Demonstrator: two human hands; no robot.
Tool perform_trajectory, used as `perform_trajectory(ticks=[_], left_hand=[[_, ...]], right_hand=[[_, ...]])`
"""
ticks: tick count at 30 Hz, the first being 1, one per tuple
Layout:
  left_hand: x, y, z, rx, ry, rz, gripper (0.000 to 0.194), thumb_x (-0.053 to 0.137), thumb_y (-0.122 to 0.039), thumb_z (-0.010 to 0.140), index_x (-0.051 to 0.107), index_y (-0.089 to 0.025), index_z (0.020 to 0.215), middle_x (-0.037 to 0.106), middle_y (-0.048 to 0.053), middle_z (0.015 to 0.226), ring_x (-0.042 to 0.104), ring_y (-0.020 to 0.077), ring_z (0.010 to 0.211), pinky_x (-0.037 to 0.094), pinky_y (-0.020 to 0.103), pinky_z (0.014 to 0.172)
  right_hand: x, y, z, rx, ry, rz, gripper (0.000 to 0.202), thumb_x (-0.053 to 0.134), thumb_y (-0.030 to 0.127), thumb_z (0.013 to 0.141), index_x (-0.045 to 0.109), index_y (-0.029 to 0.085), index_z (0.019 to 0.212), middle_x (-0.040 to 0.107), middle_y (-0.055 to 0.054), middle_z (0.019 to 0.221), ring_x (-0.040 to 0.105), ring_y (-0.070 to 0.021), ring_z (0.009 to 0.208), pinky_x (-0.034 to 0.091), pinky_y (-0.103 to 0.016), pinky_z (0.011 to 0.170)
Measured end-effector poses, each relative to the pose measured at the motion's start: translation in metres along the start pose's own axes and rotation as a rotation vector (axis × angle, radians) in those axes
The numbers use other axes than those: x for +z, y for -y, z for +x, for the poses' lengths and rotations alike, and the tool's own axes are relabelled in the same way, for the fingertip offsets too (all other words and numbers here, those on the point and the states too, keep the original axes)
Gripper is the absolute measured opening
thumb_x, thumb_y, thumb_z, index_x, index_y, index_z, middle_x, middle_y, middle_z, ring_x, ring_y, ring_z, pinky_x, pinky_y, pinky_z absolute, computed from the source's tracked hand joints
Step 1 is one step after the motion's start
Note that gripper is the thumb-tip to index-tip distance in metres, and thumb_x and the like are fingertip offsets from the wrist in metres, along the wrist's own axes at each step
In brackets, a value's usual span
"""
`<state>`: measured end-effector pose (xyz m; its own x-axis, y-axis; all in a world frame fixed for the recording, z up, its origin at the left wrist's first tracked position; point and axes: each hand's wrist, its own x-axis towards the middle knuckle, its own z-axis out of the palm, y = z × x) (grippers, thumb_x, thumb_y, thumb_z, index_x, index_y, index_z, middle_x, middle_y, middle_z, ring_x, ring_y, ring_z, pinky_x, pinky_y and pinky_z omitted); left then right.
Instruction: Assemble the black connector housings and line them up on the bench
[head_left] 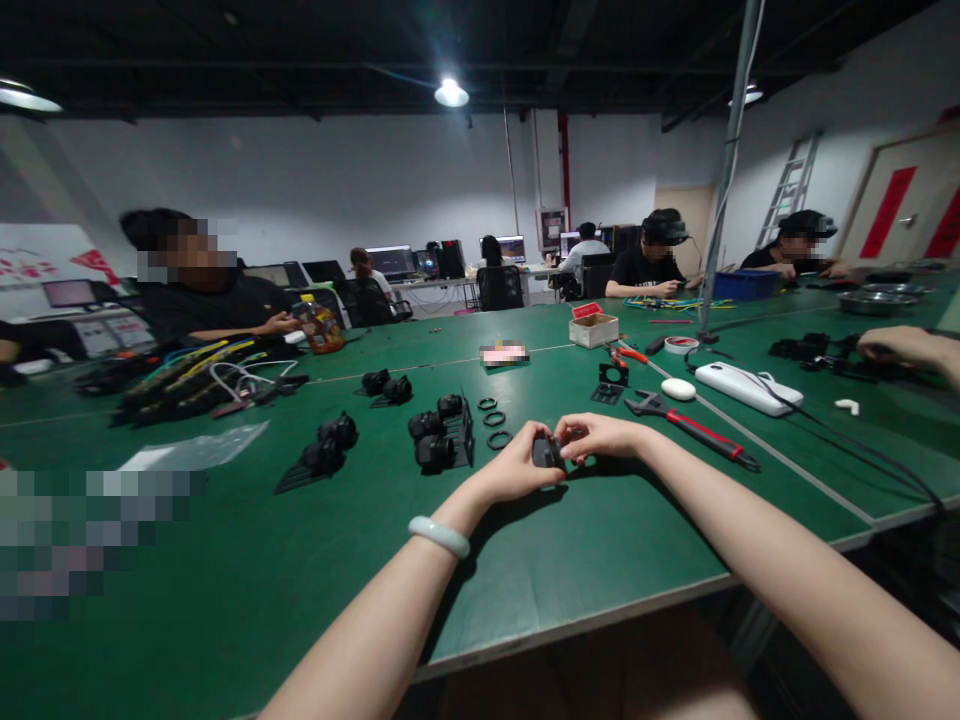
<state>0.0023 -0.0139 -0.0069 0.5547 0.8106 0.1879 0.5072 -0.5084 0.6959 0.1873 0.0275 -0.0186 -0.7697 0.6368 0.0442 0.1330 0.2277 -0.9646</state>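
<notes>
Between my two hands, just above the green table (495, 560), is a small black part (549, 452). My left hand (517, 466) wraps its thumb and fingers around the part's left side. The fingers of my right hand (592, 438) pinch it from the right; their tips partly hide it. Left of my hands stand black assemblies with round fittings (439, 440), and beside them lie several black rings (495, 418). Beyond my right hand are flat black plates (609, 384).
An adjustable wrench (697, 432), a white power strip (748, 388) and a white oval object (678, 389) lie to the right. A metal pole (724, 180) rises from the table. Cables (187, 380) and a plastic bag (195, 447) lie left. Other people sit around; a person's hand (904, 345) is far right.
</notes>
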Motion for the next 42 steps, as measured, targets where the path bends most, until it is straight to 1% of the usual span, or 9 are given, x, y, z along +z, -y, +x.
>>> perform_trajectory(ticks=[5, 9, 12, 16, 21, 25, 35, 42], left_hand=[[0.0, 0.001, 0.0, -0.008, -0.012, 0.014, 0.042, 0.056, -0.028, 0.057, 0.037, -0.017, 0.092, 0.041, -0.002, 0.079, 0.041, 0.01, 0.07, 0.036, 0.02, 0.06], [0.001, 0.001, 0.0, -0.012, -0.02, 0.02, 0.042, 0.056, -0.028, 0.057, 0.037, -0.017, 0.093, 0.041, -0.002, 0.079, 0.041, 0.0099, 0.069, 0.036, 0.02, 0.058], [0.001, 0.0, 0.0, -0.022, -0.027, 0.028, 0.043, 0.056, -0.029, 0.057, 0.037, -0.017, 0.093, 0.042, -0.002, 0.079, 0.041, 0.0099, 0.069, 0.036, 0.02, 0.058], [0.001, 0.0, 0.001, -0.02, -0.034, 0.04, 0.043, 0.056, -0.029, 0.056, 0.038, -0.017, 0.093, 0.043, -0.002, 0.08, 0.042, 0.0101, 0.07, 0.037, 0.02, 0.06], [0.001, 0.0, 0.001, -0.024, -0.037, 0.042, 0.043, 0.057, -0.029, 0.056, 0.038, -0.017, 0.093, 0.043, -0.002, 0.08, 0.042, 0.0101, 0.069, 0.037, 0.02, 0.059], [0.002, 0.001, 0.001, -0.02, -0.027, 0.021, 0.044, 0.057, -0.03, 0.056, 0.038, -0.017, 0.093, 0.042, -0.002, 0.079, 0.041, 0.0099, 0.068, 0.037, 0.02, 0.058], [-0.001, -0.004, -0.001, -0.026, -0.016, -0.003, 0.043, 0.055, -0.027, 0.056, 0.038, -0.016, 0.094, 0.043, -0.001, 0.081, 0.043, 0.0113, 0.072, 0.038, 0.023, 0.062], [-0.001, -0.006, -0.001, -0.039, -0.013, -0.025, 0.041, 0.054, -0.024, 0.057, 0.037, -0.017, 0.093, 0.043, -0.002, 0.08, 0.042, 0.0108, 0.071, 0.038, 0.022, 0.061]], right_hand=[[-0.001, -0.003, 0.001, 0.013, -0.017, -0.019, 0.031, 0.058, 0.034, 0.062, 0.051, 0.012, 0.084, 0.051, -0.001, 0.072, 0.049, -0.0076, 0.061, 0.037, -0.02, 0.053], [-0.003, -0.006, 0.003, 0.039, -0.025, 0.025, 0.031, 0.058, 0.035, 0.062, 0.052, 0.01, 0.08, 0.05, -0.001, 0.067, 0.047, -0.0062, 0.057, 0.036, -0.019, 0.052], [-0.003, -0.005, 0.002, 0.042, -0.012, 0.045, 0.032, 0.06, 0.033, 0.06, 0.052, 0.01, 0.081, 0.051, -0.001, 0.07, 0.049, -0.0065, 0.059, 0.038, -0.02, 0.054], [-0.003, -0.003, 0.002, 0.024, -0.003, 0.069, 0.036, 0.064, 0.026, 0.055, 0.048, 0.013, 0.084, 0.05, -0.001, 0.078, 0.05, -0.0078, 0.064, 0.041, -0.022, 0.059], [-0.002, -0.004, 0.001, -0.008, 0.004, 0.102, 0.039, 0.065, 0.02, 0.054, 0.042, 0.015, 0.085, 0.048, 0.0, 0.079, 0.049, -0.0076, 0.065, 0.043, -0.023, 0.058], [0.0, -0.002, 0.0, -0.025, -0.007, 0.092, 0.039, 0.065, 0.021, 0.054, 0.041, 0.016, 0.085, 0.047, 0.0, 0.081, 0.049, -0.0075, 0.065, 0.043, -0.023, 0.058], [0.001, 0.004, -0.001, -0.036, -0.019, 0.031, 0.041, 0.065, 0.023, 0.054, 0.042, 0.016, 0.087, 0.048, 0.0, 0.084, 0.049, -0.0074, 0.066, 0.042, -0.021, 0.058], [0.0, 0.0, 0.0, -0.032, -0.021, 0.001, 0.039, 0.062, 0.027, 0.058, 0.043, 0.016, 0.089, 0.047, -0.002, 0.085, 0.05, -0.0081, 0.066, 0.043, -0.022, 0.057]])
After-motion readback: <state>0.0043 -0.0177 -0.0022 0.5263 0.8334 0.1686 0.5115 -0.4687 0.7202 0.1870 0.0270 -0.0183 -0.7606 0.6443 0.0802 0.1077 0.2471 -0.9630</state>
